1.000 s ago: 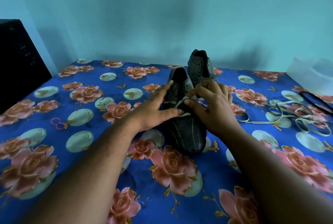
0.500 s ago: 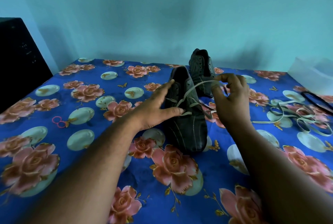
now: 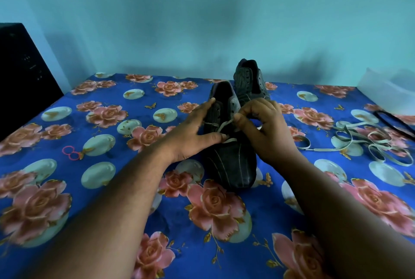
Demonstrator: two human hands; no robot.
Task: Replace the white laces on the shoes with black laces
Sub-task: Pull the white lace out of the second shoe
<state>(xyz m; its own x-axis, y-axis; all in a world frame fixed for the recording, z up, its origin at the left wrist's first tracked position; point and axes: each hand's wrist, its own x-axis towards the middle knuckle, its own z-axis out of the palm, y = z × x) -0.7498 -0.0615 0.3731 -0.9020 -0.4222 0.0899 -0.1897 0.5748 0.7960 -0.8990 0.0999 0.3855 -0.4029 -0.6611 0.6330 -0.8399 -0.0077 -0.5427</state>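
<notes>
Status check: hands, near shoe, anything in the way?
Left hand open, steadying near shoe. Right hand pinching white lace, part threaded. Pulled lace and black lace lie right; nothing blocking.

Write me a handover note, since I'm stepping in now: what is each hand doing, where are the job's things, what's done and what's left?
Left hand: flat, steadying the near shoe.
Right hand: pinching the white lace at the near shoe's eyelets.
Far shoe: behind, no lace visible.
Loose white lace on the cloth at right; black lace beyond it.
Done: one white lace appears out.
Left: pull out the near shoe's lace, then thread black laces in both shoes.
</notes>
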